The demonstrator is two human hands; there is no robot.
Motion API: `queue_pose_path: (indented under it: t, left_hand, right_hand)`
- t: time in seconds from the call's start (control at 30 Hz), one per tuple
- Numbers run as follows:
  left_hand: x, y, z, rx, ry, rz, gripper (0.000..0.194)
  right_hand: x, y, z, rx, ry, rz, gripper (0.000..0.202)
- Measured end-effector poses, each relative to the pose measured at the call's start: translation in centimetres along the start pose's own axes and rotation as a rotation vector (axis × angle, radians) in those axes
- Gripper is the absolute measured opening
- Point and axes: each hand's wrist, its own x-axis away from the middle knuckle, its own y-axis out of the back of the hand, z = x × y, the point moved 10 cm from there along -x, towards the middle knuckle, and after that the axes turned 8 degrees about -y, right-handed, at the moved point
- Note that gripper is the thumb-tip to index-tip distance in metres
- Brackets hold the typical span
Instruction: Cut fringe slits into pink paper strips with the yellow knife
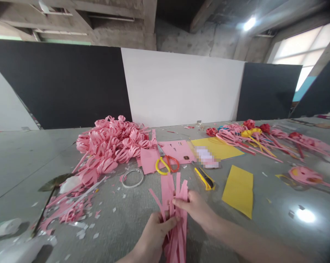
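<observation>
Both hands held one bundle of pink paper strips [175, 215] above the near table [126, 219] edge: the left hand [154, 233] gripped its middle, and the right hand [194, 208] pinched strips between its fingers. A large heap of finished pink curls [110, 146] lay at left, suggesting work well advanced. Counted: one pair of scissors [167, 162], one utility knife [204, 178], one tape ring [132, 178], two yellow sheets [238, 190].

I am in a big craft workshop. The ceiling [121, 22] is bare grey concrete. My long grey table [277, 204] is covered with paper flowers [112, 146], yellow paper [238, 190], scissors [167, 162], a yellow knife [205, 178] and little paper scraps [85, 228].
</observation>
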Motion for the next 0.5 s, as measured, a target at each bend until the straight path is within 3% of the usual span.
queue_pose_path:
  t: [0.23,0.33,0.5]
  left_hand:
    - [0.1,0.3,0.3,0.014,0.024,-0.021,0.026]
    - [0.2,-0.5,0.1,0.034,0.025,0.046,0.02]
    - [1.2,-2.5,0.7,0.112,0.111,0.234,0.022]
  right_hand:
    - [0.1,-0.5,0.2,-0.082,-0.002,0.065,0.022]
    - [0.4,-1.3,0.3,-0.157,-0.032,0.141,0.025]
    - [1.6,-4.2,0.3,-0.409,-0.121,0.41,0.032]
